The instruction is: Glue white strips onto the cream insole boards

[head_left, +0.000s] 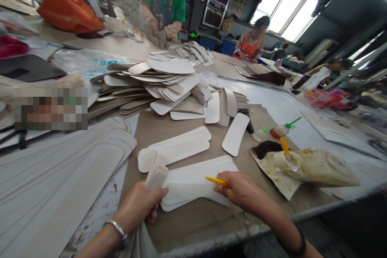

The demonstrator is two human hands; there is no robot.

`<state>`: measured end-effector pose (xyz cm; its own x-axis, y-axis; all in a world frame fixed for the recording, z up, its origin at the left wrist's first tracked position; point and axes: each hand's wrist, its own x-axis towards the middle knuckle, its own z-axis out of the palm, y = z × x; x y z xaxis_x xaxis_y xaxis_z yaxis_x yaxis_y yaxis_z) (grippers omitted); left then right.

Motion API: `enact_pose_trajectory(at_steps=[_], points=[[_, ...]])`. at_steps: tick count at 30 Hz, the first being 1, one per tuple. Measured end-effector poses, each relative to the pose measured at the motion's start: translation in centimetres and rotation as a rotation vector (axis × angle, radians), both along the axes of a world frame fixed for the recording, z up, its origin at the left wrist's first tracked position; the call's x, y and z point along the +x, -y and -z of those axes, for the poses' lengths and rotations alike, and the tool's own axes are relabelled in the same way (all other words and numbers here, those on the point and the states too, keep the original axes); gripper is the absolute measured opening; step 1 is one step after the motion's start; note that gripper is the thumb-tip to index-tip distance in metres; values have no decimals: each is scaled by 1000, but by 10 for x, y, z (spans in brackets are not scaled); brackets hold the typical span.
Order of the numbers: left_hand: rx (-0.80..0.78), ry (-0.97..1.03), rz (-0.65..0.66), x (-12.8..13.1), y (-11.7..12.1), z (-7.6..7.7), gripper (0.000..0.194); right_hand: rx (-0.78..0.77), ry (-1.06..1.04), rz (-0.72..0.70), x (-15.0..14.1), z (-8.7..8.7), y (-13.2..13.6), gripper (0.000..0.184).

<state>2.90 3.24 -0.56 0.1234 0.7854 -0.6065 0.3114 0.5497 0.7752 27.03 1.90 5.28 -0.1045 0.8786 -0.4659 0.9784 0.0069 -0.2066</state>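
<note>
My left hand (144,200) is closed around a bundle of pale strips (157,172), whose upper ends stick up past the fingers and whose tails hang below. Its thumb reaches to the left end of some white panels (193,177) that lie fanned on brown board. In my right hand (234,187) is a yellow pointed stick (215,180), tip to the left, held over those panels. Just behind them lie two white rounded panels (178,147), one partly on the other. Another white panel (236,134) rests to their right.
A large heap of cut panels (169,84) stands behind. Long white strips (60,185) cover the left side. At right lie a glue-stained bag (326,165) with a yellow stick (284,145) in its opening and a small bottle (279,130). A co-worker in green (163,4) stands across the table.
</note>
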Motion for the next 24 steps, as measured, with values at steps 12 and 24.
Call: enact_pose_trajectory(at_steps=[12, 24], points=[[-1, -78, 20, 5, 4, 5, 40, 292, 361, 137, 45, 28, 14, 20], [3, -143, -22, 10, 5, 0, 42, 234, 394, 97, 43, 36, 0, 15]])
